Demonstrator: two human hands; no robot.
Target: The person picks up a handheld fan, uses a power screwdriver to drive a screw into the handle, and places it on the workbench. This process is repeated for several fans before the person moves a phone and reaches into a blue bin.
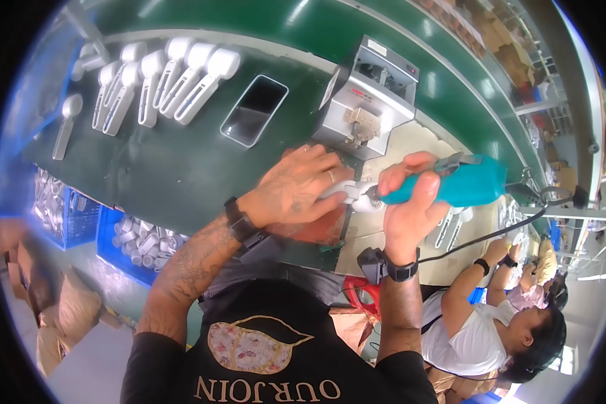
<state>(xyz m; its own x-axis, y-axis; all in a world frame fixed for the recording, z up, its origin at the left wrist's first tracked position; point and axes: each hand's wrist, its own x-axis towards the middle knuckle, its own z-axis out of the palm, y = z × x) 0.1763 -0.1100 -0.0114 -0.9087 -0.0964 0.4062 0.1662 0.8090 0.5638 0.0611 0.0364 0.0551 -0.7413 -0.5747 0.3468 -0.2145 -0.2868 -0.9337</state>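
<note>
My right hand (409, 219) is wrapped round a teal electric screwdriver (475, 183), which lies nearly level with its tip toward the left. Against that tip is a white plastic part (351, 191) with a rounded end. My left hand (299, 183) is closed on this part, and the fingers hide much of it. Both hands are over the green worktop, just in front of a small grey metal machine (370, 94). A reddish-brown pad (316, 230) shows under my left hand.
Several white long-handled parts (198, 81) lie at the far left of the worktop. A phone (254, 111) rests beside them. Blue bins (108, 236) of small white parts stand at lower left. A black cord (475, 244) trails from the screwdriver. A co-worker (471, 330) sits at right.
</note>
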